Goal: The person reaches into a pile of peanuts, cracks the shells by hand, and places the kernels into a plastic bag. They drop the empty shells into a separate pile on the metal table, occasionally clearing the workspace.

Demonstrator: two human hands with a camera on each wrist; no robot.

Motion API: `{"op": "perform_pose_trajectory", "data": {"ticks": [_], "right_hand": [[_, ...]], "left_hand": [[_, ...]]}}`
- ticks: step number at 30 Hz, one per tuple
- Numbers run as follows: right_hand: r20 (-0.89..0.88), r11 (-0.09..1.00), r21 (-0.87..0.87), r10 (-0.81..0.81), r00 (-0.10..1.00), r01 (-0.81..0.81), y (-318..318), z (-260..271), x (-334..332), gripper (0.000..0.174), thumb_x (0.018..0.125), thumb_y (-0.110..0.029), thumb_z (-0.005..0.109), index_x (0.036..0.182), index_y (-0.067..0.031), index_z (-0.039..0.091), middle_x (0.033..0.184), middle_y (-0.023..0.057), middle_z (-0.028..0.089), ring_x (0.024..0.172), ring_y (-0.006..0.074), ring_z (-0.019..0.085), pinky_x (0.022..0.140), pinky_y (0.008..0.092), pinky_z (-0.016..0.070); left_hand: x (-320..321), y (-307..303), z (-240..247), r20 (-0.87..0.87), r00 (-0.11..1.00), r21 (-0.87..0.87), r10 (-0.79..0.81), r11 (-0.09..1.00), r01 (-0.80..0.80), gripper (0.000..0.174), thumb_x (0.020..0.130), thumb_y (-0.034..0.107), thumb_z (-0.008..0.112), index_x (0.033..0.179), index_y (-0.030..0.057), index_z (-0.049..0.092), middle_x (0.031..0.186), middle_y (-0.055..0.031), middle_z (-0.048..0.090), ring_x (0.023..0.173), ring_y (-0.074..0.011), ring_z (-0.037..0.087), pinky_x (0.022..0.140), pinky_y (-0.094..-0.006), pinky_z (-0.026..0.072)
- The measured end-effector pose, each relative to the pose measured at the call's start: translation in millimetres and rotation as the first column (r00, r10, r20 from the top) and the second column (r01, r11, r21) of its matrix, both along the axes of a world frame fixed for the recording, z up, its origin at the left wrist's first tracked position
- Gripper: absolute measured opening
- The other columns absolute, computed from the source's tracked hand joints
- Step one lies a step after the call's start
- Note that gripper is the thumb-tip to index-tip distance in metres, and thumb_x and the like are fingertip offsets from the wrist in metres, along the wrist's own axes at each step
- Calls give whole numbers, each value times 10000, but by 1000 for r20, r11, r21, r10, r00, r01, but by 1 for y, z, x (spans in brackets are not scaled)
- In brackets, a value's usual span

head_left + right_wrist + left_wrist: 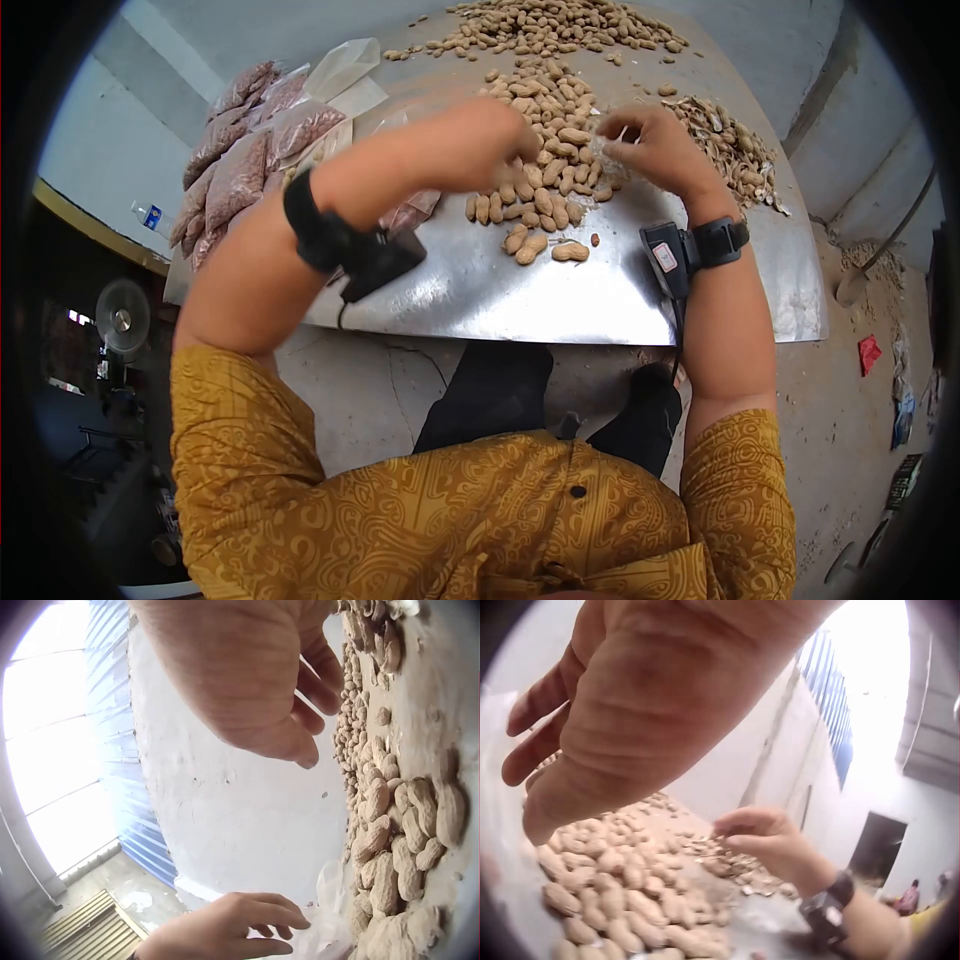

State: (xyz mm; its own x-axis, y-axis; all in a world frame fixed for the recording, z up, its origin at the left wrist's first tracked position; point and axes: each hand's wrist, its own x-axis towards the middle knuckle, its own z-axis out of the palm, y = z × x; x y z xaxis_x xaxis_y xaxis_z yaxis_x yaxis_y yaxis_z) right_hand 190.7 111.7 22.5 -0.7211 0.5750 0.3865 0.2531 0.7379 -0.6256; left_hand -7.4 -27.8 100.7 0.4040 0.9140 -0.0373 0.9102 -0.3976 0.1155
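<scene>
Peanuts [545,190] lie between bagged kernels [240,165] and empty shells [735,150], right hand [655,150] pinching one.

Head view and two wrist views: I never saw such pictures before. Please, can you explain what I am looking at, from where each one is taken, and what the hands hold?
No machine here: a person wears three cameras. The head view looks down from the head; the other two sit on black wrist straps, each looking at its own hand. On the metal sheet lie unshelled peanuts, empty shells to the person's right and plastic bags of pinkish nuts to the left. The left hand hovers with relaxed fingers, holding nothing visible. The right hand pinches a small bit, too small to name.
</scene>
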Motion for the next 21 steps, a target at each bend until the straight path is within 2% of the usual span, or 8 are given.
{"op": "perform_pose_trajectory", "data": {"ticks": [1,2,5,8,9,15,18,21], "right_hand": [[51,997,-54,61,997,-58,-2,1,-1,191,696,-72,678,878,-17,661,757,56,637,697,138,577,657,270,476],[100,988,-109,122,987,-111,-4,1,-1,182,682,-59,685,857,-13,659,739,55,634,686,138,577,652,269,475],[240,971,-191,186,953,-142,-9,2,-1,194,622,-63,696,797,6,648,751,96,644,713,188,611,655,288,492],[285,980,-142,172,943,-136,-14,4,-4,195,611,-55,709,785,-1,641,715,76,631,690,170,601,647,280,482],[294,983,-123,165,941,-134,-14,4,-5,188,613,-50,708,781,-6,637,699,63,622,679,159,592,645,275,475],[245,994,-27,108,964,-105,-10,-5,-13,139,655,-29,665,781,12,623,703,79,622,670,167,587,640,285,473],[136,994,-48,103,985,-98,-9,-10,-15,125,662,-21,659,775,15,620,700,80,620,659,164,580,634,284,472],[146,994,-79,82,986,-71,-15,1,-12,116,660,-20,666,764,8,622,687,75,614,646,150,572,629,275,470]], "left_hand": [[10,-11,-7,42,999,-56,9,998,-7,275,715,195,686,923,19,650,891,-152,623,839,-299,594,743,-374,475],[8,-15,-26,79,994,-24,-80,996,82,272,707,194,688,907,18,638,863,-145,603,819,-298,588,721,-376,472],[25,-32,-45,80,996,-116,-41,992,50,259,699,192,695,883,21,629,819,-130,571,794,-307,574,706,-387,464],[23,-34,-68,222,975,68,-12,998,-3,236,710,183,688,876,28,626,796,-122,545,784,-314,563,699,-394,459],[22,-31,-71,236,972,80,-3,997,-16,225,716,174,683,878,28,626,799,-124,547,788,-315,563,700,-394,459],[13,-12,-88,282,959,187,-11,981,-44,186,735,133,639,895,39,624,846,-133,574,827,-322,566,722,-406,463],[12,-5,-94,317,948,250,-32,967,-51,151,759,122,630,885,39,638,827,-119,588,808,-309,567,699,-389,466],[10,-3,-95,327,945,243,-15,968,-69,147,755,121,628,883,51,642,825,-114,594,811,-303,569,697,-385,467]]}}
